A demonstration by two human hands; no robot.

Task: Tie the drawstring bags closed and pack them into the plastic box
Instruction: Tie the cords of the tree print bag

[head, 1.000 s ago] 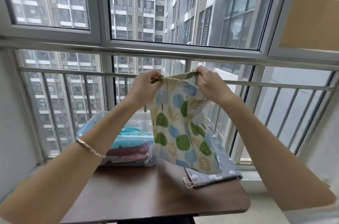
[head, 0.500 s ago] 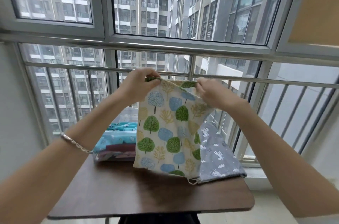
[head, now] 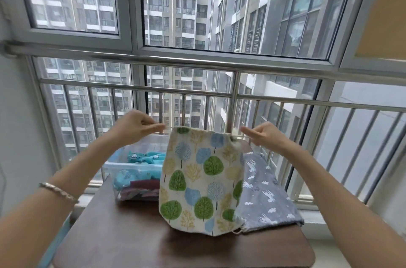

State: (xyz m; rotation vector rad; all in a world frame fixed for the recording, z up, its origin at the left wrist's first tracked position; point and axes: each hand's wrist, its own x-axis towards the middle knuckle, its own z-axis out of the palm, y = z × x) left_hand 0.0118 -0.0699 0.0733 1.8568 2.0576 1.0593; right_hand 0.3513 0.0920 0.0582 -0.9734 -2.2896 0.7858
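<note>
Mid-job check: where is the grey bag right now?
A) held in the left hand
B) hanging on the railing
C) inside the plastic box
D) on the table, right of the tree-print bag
D: the grey bag lies on the table, right of the tree-print bag, whose drawstring the left hand and right hand pinch.

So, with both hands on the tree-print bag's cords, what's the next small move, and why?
Probably pull the cords outward to cinch it: the left hand and right hand each pinch a cord, yet the mouth of the tree-print bag looks barely gathered.
</note>
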